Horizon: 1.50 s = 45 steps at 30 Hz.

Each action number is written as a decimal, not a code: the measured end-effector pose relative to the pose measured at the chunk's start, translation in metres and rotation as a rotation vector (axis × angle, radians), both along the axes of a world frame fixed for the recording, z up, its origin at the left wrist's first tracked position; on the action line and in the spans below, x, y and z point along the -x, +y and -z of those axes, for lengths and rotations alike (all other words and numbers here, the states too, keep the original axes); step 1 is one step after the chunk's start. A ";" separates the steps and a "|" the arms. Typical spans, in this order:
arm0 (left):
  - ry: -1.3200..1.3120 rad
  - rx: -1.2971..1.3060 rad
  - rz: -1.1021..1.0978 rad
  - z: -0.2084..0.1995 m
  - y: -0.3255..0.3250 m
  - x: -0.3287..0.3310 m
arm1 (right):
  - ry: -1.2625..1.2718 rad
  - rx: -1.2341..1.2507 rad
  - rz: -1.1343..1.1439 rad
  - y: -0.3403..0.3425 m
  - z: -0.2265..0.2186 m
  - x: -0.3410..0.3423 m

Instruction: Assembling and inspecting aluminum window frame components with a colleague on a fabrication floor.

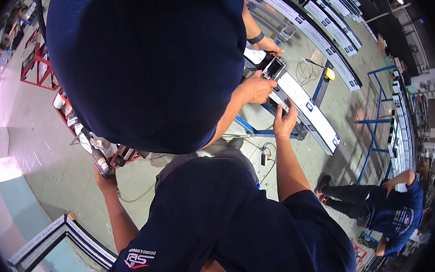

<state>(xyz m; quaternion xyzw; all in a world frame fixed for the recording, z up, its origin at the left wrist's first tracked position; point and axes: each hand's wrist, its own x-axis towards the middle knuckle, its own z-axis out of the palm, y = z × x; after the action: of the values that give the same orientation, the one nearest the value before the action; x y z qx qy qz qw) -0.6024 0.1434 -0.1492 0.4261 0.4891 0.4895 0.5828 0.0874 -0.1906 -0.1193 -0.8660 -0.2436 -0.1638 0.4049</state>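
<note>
Head view shows us one near co-worker (141,68) bent over one long white profile (300,95) that lies over a blue stand (322,90); we judge the step in hand to be steadying the profile, and the next move to call for a still hold. We count two wearer's hands: the left hand (105,181) closed around one dark bottle-shaped object (102,162) of unclear kind, the right hand (285,123) with lightly bent fingers at the profile's near side, its grip impossible to tell. We count two co-worker's hands (257,89) at one smaller hollow metal piece (274,69).
</note>
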 end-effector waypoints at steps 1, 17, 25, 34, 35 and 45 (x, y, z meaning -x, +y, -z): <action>0.474 -0.246 0.024 -0.005 0.015 -0.009 | 0.027 0.031 0.031 -0.010 0.010 0.015; 1.331 -0.441 0.218 0.091 0.230 -0.075 | 1.021 0.384 0.085 -0.174 0.122 0.221; 1.455 -0.421 0.252 0.072 0.246 -0.109 | 1.229 0.631 0.049 -0.191 0.130 0.245; 1.705 -0.393 0.223 0.056 0.179 -0.071 | 1.100 0.691 -0.067 -0.153 0.116 0.214; 1.588 -0.270 0.208 0.048 0.166 -0.086 | 1.013 0.651 -0.067 -0.154 0.113 0.204; 1.533 -0.368 0.134 0.025 0.110 -0.088 | 0.617 -0.032 -0.109 -0.043 0.031 0.036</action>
<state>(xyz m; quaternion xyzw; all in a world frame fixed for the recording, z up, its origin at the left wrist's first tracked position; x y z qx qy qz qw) -0.5147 0.2529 -0.1741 0.7627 0.6388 0.0961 0.0319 0.0518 -0.2336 -0.1503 -0.8540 -0.1527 0.1251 0.4814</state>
